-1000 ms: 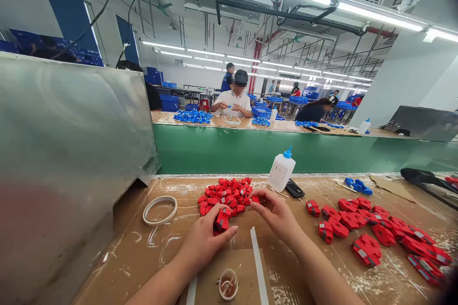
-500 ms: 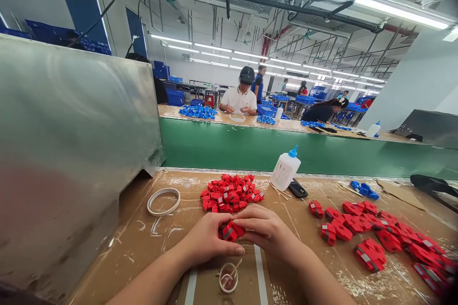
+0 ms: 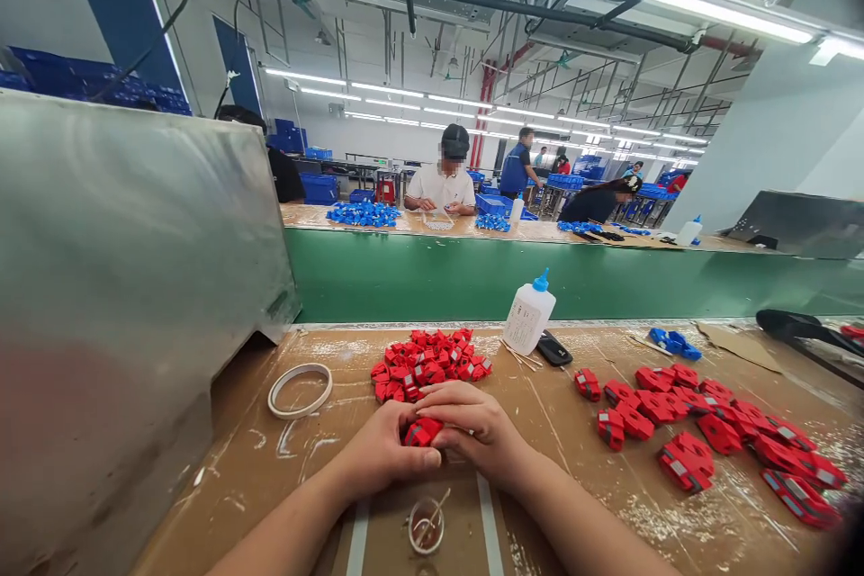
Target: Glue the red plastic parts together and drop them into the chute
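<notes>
A small red plastic part [image 3: 422,433] with grey patches is held between both hands, partly covered by the fingers. My left hand [image 3: 386,448] wraps it from the left, thumb stretched along the near side. From the right, my right hand [image 3: 476,432] closes its fingers over the same piece. Just beyond the hands lies a heap of similar red parts [image 3: 432,360]. Nearer to me stands a small cup [image 3: 426,526] of reddish-brown liquid with a thin stick leaning in it.
Left of the heap lies a roll of tape [image 3: 301,390]. A white bottle with blue nozzle [image 3: 529,317] stands behind, beside a black phone-like object [image 3: 554,348]. More red pieces [image 3: 687,461] spread rightward, near blue parts [image 3: 675,343]. A metal housing [image 3: 145,243] borders the left.
The red part has turned between the hands, with less of its grey side showing. The view has shifted slightly. In the background, a person in a blue vest has moved rightward.
</notes>
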The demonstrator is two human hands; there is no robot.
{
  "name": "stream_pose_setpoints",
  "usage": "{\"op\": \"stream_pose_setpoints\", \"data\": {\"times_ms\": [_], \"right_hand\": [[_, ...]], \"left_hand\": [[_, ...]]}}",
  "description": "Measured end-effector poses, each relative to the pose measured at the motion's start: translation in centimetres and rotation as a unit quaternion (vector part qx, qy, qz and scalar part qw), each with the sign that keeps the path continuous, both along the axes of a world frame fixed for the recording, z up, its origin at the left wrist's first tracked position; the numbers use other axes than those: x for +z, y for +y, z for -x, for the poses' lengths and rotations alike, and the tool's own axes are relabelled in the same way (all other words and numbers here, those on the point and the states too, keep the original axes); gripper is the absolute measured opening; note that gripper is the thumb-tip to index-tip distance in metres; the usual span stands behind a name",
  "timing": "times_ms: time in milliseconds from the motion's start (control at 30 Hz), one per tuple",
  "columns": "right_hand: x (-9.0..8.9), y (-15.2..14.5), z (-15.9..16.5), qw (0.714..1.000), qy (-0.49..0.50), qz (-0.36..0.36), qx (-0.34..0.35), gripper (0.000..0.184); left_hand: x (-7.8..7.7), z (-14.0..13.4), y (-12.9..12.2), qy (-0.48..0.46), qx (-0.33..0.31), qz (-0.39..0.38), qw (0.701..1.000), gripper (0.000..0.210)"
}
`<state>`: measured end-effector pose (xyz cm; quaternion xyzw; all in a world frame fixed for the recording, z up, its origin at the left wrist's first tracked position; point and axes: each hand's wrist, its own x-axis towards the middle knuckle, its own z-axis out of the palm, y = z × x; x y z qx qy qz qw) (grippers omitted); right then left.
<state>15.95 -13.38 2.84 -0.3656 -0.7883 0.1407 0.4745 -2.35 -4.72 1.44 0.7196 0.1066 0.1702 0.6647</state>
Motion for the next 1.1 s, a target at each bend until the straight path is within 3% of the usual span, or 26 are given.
{"op": "stream_pose_setpoints", "data": {"times_ms": [100,200,267,367,500,667,900,1000,1100], "right_hand": [[0.5,-0.2,0.0,0.997,-0.073,-0.024,-0.033,0.049],[0.6,-0.5,0.4,0.984,-0.137,-0.020,-0.109,0.063],[0.4,-0.4,0.9,0.974,-0.156,-0.010,-0.163,0.052],[0.1,-0.1,1.3,0.965,-0.181,-0.002,-0.192,0.046],[-0.4,0.3,1.3,0.958,-0.201,-0.020,-0.203,0.039],[-0.9,0.6,1.5,0.955,-0.221,-0.061,-0.189,0.031],[-0.6,0.4,0.0,0.957,-0.197,-0.090,-0.194,0.028],[0.2,-0.5,-1.7,0.954,-0.150,-0.065,-0.253,0.027],[0.8,-2.0,-4.2,0.934,-0.160,-0.023,-0.317,0.027]], "left_hand": [[0.1,-0.2,-0.2,-0.006,0.016,0.030,0.999,0.072],[0.2,-0.4,-0.4,0.002,0.041,0.046,0.998,0.077],[-0.1,-0.5,-0.3,0.010,0.049,0.046,0.998,0.077],[-0.6,-0.6,0.1,0.024,0.051,0.042,0.998,0.076],[-0.4,-0.4,0.0,0.073,0.040,0.053,0.995,0.080],[0.6,0.0,-0.7,0.102,0.074,0.069,0.990,0.080],[-1.3,-0.6,0.2,0.067,0.074,0.044,0.994,0.084],[-0.9,-0.2,-0.1,0.036,0.094,0.099,0.990,0.076],[0.1,0.5,-0.6,-0.016,0.119,0.142,0.983,0.050]]}}
